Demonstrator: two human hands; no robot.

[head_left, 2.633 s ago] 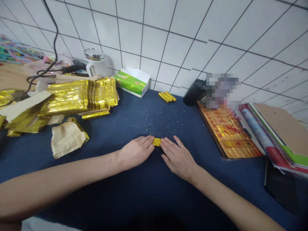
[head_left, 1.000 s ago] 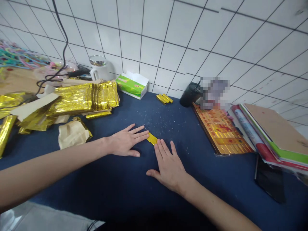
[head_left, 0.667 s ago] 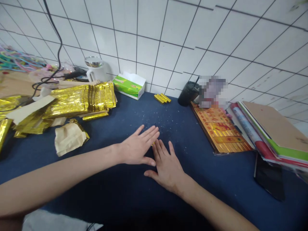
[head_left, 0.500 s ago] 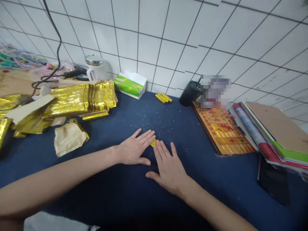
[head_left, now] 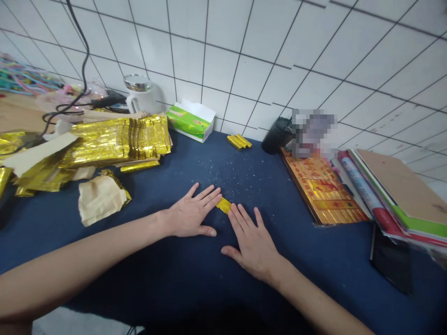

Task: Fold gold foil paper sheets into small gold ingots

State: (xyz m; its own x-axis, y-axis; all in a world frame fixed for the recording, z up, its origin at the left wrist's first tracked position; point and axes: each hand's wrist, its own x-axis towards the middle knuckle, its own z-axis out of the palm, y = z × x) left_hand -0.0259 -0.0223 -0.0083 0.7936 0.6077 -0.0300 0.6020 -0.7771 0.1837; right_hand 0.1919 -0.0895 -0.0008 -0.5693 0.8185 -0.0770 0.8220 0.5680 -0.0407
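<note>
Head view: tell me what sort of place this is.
Probably a tabletop workspace, perhaps at home or in a small workshop: blue tabletop, stacked gold foil strips, a white mug by a tiled wall.

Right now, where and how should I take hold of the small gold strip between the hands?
Probably best by the bare middle of the gold strip, pinched across its long edges from above. It looks narrow and lies low on the blue table, with the left hand and right hand at its two ends.
</note>
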